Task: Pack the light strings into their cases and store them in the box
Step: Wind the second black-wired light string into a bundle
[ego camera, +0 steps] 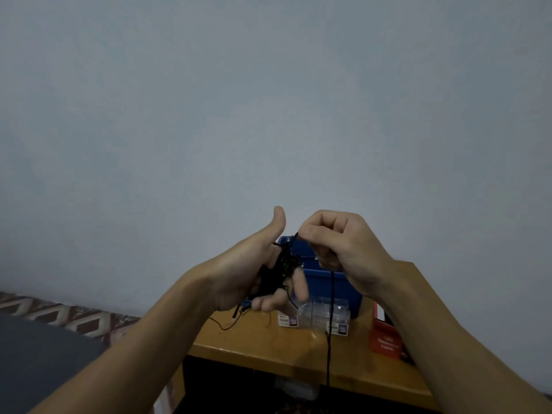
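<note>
A black light string (279,271) is wound in a bundle round the fingers of my left hand (254,273), whose thumb points up. My right hand (337,243) is curled beside it and pinches the string's free strand, which hangs down past the table's front edge (330,339). Both hands are raised above the table. Behind them stands a blue box (337,282). Clear plastic cases (316,316) with small labels lie in front of the box. A thin red wire (227,325) trails on the table under my left hand.
The wooden table (254,345) is small, with a dark space beneath it. A red carton (385,339) stands at its right, partly behind my right forearm. A plain wall fills the background. A patterned floor strip and a dark surface lie at the lower left.
</note>
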A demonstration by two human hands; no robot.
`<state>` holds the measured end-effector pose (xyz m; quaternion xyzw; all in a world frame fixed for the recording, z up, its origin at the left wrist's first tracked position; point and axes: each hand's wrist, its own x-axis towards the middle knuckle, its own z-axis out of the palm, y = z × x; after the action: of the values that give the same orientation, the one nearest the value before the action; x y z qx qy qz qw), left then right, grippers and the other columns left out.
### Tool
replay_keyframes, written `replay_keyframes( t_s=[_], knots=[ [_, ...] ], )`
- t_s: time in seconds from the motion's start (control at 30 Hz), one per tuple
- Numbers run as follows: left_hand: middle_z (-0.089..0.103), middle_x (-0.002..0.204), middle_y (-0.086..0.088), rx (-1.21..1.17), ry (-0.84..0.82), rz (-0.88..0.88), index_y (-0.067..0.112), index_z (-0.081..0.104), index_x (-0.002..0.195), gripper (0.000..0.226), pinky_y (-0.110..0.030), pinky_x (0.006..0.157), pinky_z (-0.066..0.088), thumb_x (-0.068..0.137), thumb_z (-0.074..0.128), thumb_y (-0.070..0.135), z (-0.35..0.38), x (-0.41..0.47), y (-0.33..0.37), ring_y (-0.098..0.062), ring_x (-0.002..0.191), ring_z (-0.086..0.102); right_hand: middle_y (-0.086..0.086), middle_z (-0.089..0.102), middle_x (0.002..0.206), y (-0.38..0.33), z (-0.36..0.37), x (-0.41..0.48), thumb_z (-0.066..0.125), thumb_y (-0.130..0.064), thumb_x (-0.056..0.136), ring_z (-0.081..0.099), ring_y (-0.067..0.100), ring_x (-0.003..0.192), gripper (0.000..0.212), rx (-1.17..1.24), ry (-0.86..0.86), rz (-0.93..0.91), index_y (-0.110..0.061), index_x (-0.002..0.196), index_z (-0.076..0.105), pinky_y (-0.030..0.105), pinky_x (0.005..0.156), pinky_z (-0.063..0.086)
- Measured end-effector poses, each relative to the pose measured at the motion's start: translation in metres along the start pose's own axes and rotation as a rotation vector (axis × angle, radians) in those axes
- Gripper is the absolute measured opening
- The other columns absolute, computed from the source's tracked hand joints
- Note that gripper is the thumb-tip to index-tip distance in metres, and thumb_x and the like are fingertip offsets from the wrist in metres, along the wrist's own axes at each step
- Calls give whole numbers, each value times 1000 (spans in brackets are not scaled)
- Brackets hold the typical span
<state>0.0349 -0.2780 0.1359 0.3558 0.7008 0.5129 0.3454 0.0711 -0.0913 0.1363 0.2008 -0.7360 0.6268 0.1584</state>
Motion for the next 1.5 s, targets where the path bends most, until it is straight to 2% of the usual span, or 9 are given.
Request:
replay_keyframes(
  t_s=[0.2, 0.4, 0.5, 0.6, 0.7, 0.8, 0.97, 1.27, 1.5],
  knots=[
    [41, 35, -4, -253, -187, 161, 2, 54, 59, 97, -46, 89, 51, 86, 10, 85, -5, 4, -6, -14, 30, 37, 5, 47, 57, 10, 1, -3, 65, -21, 96, 38, 14, 47, 26, -52, -56, 46, -23, 72, 74, 28, 47, 32],
    [60, 52, -13, -462, -350, 345, -5, 64, 87, 90, -45, 88, 52, 95, 21, 74, -8, 7, -7, -17, 38, 50, 28, 60, 80, 19, 5, -5, 57, -23, 99, 54, 33, 63, 25, 3, -78, 54, -21, 82, 74, 30, 54, 47],
    [70, 73, -18, -460, -236, 401, -8, 65, 108, 66, -46, 96, 50, 100, 33, 49, -6, 6, -5, -23, 56, 66, 20, 68, 76, 20, 5, -6, 56, -31, 103, 67, 40, 73, 25, -18, -141, 57, -21, 86, 71, 50, 76, 58],
    [74, 100, -19, -466, -126, 410, -4, 67, 122, 59, -47, 102, 45, 96, 41, 42, 2, 3, 1, -28, 85, 72, -6, 66, 63, 22, 8, -8, 57, -19, 101, 65, 7, 62, 16, -9, -160, 63, -12, 99, 71, 30, 69, 55],
    [68, 123, -21, -548, -60, 411, -4, 62, 130, 72, -39, 100, 53, 98, 34, 53, 6, 1, 6, -32, 111, 67, -3, 74, 73, 26, 7, -11, 50, -6, 104, 69, 1, 67, 18, -43, -92, 107, -7, 98, 68, 17, 61, 53],
    [58, 140, -23, -606, -66, 456, -6, 51, 140, 90, -42, 108, 48, 97, 20, 67, 7, 0, 9, -36, 126, 59, 16, 74, 95, 30, 7, -12, 56, -17, 103, 71, 19, 80, 20, -133, -121, 163, -6, 113, 70, 29, 72, 59],
    [59, 140, -20, -634, 67, 522, -3, 38, 145, 91, -45, 112, 44, 98, 10, 70, 7, 0, 13, -37, 128, 58, 4, 77, 104, 33, 10, -13, 63, -26, 99, 70, 27, 107, 18, -209, -205, 297, -13, 105, 74, 53, 95, 55],
    [65, 132, -19, -647, 308, 578, -1, 39, 143, 82, -48, 115, 36, 100, 16, 65, 7, 4, 15, -36, 126, 60, 17, 74, 83, 30, 11, -13, 61, -20, 101, 67, 29, 69, 19, -105, -288, 364, -5, 112, 66, 36, 72, 59],
    [66, 132, -17, -722, 370, 586, 1, 30, 148, 81, -45, 118, 32, 100, 21, 65, 6, 3, 17, -32, 127, 60, 16, 76, 92, 28, 11, -12, 62, -20, 99, 70, 26, 79, 17, -139, -317, 350, -7, 92, 70, 44, 81, 54]
  ],
)
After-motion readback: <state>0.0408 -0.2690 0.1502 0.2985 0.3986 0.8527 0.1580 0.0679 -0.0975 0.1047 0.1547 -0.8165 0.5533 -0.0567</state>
